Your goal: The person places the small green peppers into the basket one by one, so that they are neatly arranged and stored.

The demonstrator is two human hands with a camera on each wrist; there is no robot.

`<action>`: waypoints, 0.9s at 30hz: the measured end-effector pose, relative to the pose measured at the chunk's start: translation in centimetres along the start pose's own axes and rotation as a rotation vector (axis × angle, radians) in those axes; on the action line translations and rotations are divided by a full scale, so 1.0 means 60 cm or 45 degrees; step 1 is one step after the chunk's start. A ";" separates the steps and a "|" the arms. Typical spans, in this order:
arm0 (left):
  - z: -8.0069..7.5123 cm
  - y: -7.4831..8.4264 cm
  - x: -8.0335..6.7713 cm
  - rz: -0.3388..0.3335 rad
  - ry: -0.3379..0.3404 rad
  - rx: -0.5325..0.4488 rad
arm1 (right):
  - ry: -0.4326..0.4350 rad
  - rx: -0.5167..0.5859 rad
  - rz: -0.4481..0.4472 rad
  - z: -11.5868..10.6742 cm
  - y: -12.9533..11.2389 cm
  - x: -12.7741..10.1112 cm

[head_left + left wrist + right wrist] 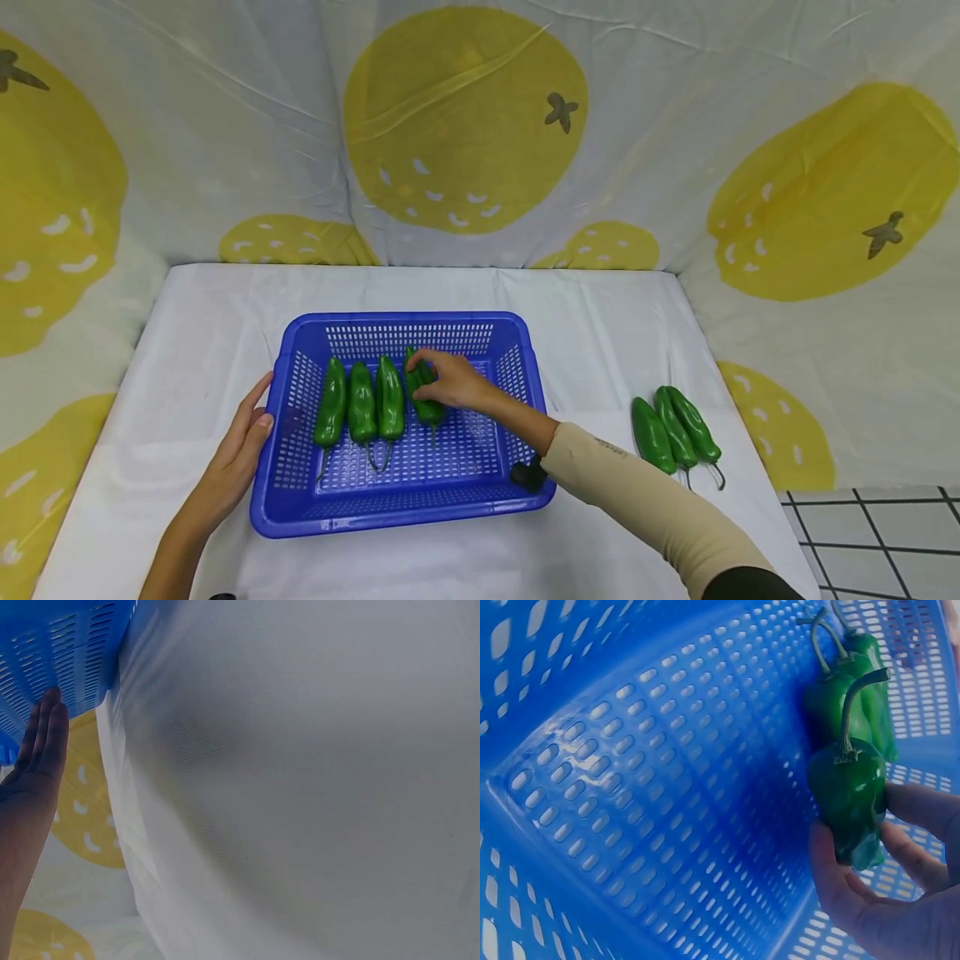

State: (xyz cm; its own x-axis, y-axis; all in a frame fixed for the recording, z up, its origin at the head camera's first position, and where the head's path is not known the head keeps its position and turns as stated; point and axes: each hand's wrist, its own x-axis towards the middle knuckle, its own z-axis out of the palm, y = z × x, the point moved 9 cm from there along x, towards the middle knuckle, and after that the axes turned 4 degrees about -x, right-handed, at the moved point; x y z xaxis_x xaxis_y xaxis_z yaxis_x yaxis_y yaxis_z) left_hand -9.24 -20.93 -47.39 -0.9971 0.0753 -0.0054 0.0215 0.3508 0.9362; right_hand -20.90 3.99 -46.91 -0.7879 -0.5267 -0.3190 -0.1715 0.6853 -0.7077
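A blue perforated basket stands on the white-covered table. Three green peppers lie side by side in it, stems toward me. My right hand reaches into the basket and grips a fourth green pepper beside them; the right wrist view shows fingers and thumb curled round this pepper, stem up. My left hand lies flat with straight fingers against the basket's left outer wall. Three more green peppers lie on the table to the right of the basket.
The table is draped in white cloth. A fabric backdrop with yellow fruit prints closes in the back and sides. Tiled floor shows at lower right past the table's edge.
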 end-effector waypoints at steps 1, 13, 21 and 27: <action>0.000 0.000 0.000 0.000 0.000 -0.004 | 0.005 -0.015 0.000 0.001 -0.001 0.001; 0.000 0.001 0.000 0.011 -0.003 -0.009 | -0.106 0.270 0.071 0.027 0.005 0.003; 0.001 0.002 -0.001 0.007 -0.013 -0.012 | -0.069 0.237 0.047 0.016 0.000 0.001; 0.001 0.003 0.000 0.007 -0.020 -0.001 | 0.015 0.043 -0.024 -0.017 -0.008 -0.005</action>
State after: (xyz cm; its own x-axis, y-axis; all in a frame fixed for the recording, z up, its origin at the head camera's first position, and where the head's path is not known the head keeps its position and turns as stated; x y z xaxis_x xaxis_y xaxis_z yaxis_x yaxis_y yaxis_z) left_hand -9.24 -20.80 -47.28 -0.9957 0.0920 -0.0056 0.0270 0.3494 0.9366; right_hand -21.20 4.32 -45.81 -0.7916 -0.5333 -0.2982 -0.1665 0.6578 -0.7346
